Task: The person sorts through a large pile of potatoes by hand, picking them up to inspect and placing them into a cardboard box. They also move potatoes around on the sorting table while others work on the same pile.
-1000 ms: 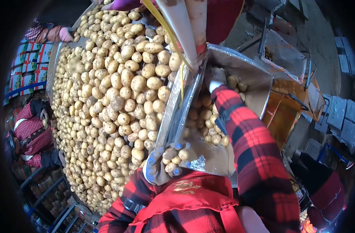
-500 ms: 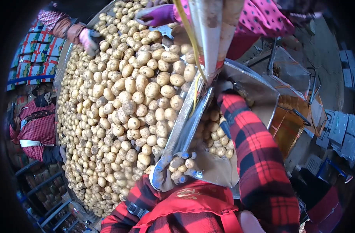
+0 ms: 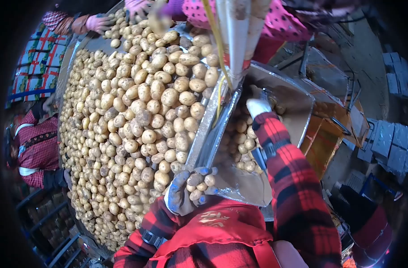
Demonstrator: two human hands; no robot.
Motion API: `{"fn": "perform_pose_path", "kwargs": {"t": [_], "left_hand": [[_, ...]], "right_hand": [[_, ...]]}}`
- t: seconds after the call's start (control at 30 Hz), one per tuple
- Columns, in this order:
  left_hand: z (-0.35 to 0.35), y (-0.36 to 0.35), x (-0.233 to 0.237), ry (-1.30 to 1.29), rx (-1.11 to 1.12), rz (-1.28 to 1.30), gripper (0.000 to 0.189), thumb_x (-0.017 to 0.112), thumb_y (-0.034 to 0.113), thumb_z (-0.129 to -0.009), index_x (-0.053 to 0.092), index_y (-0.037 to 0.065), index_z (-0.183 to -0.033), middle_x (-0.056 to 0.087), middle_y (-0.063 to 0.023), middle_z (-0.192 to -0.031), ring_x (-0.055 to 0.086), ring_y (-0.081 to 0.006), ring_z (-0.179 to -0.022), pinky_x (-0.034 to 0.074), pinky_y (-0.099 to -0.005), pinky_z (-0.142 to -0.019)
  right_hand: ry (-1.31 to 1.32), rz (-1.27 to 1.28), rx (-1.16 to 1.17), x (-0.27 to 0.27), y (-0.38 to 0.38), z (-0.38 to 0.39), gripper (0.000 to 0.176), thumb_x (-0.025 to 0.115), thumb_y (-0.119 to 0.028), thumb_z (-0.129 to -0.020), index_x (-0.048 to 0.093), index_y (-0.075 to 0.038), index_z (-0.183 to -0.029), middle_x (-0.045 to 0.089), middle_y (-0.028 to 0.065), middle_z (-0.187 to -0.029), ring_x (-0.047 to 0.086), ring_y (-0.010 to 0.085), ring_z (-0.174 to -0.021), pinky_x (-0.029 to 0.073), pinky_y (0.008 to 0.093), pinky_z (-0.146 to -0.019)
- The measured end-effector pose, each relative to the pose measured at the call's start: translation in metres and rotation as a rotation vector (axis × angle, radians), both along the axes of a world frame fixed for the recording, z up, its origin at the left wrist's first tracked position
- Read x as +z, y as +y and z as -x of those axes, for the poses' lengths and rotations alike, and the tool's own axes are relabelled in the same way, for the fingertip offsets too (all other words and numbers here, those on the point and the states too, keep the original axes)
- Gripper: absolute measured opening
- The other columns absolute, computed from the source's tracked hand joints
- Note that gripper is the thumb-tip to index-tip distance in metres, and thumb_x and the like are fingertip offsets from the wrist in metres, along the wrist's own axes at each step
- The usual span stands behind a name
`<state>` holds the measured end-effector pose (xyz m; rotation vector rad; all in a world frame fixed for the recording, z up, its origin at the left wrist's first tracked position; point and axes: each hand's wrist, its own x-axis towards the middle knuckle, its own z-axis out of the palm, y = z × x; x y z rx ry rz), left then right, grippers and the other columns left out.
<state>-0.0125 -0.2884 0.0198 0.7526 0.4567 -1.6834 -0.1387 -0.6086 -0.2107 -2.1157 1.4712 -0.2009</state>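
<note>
My left hand (image 3: pixel 179 196), in a grey glove with blue fingertips, curls around several small potatoes (image 3: pixel 197 184) at the near corner of the potato table. My right hand (image 3: pixel 258 107), in a pale glove, reaches into the metal-sided bin (image 3: pixel 298 117) to the right of the table's edge. More potatoes (image 3: pixel 243 142) lie in that bin below and left of the right hand. Its fingers point away and are partly hidden, so their grip does not show. A broad heap of potatoes (image 3: pixel 141 107) covers the table to the left.
A metal rail (image 3: pixel 215 129) parts the heap from the bin, with a post (image 3: pixel 239 35) and yellow cord rising at its far end. Co-workers' gloved hands (image 3: pixel 100 22) work at the far side; another person (image 3: pixel 38 147) stands left. Cartons (image 3: pixel 389 138) are stacked at right.
My right hand has come back slightly in the bin and shows more plainly. My left hand still holds the small potatoes, a little higher in view. Co-workers' hands have shifted at the far edge.
</note>
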Motion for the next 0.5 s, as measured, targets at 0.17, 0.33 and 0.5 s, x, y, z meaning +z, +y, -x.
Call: {"fn": "perform_pose_path", "kwargs": {"t": [0.17, 0.33, 0.5], "left_hand": [[0.005, -0.008, -0.009, 0.053, -0.044, 0.017, 0.069, 0.061, 0.056, -0.102, 0.056, 0.001, -0.144, 0.067, -0.0119, -0.125, 0.068, -0.0291, -0.106, 0.060, -0.0266, -0.071], [0.019, -0.033, -0.015, 0.139, -0.139, 0.088, 0.060, 0.062, 0.055, -0.102, 0.059, 0.010, -0.142, 0.065, -0.0127, -0.129, 0.067, -0.0314, -0.110, 0.061, -0.0295, -0.072], [0.045, -0.074, -0.017, 0.238, -0.216, 0.069, 0.052, 0.064, 0.051, -0.102, 0.062, 0.014, -0.139, 0.058, -0.0123, -0.144, 0.066, -0.0337, -0.113, 0.062, -0.0333, -0.076]], "right_hand": [[-0.898, -0.806, -0.356, 0.106, 0.045, 0.075, 0.028, 0.075, -0.013, -0.096, 0.073, -0.008, -0.123, 0.074, 0.0047, -0.110, 0.071, 0.0126, -0.086, 0.055, 0.0277, -0.069], [-1.099, -0.459, -0.511, 0.178, 0.007, 0.136, 0.037, 0.073, -0.011, -0.096, 0.067, -0.003, -0.132, 0.073, 0.0069, -0.111, 0.072, 0.0170, -0.083, 0.056, 0.0284, -0.067], [-0.211, 0.139, -0.348, 0.163, -0.071, 0.184, 0.069, 0.074, -0.023, -0.095, 0.047, -0.008, -0.157, 0.071, 0.0187, -0.126, 0.071, 0.0346, -0.106, 0.056, 0.0421, -0.094]]}}
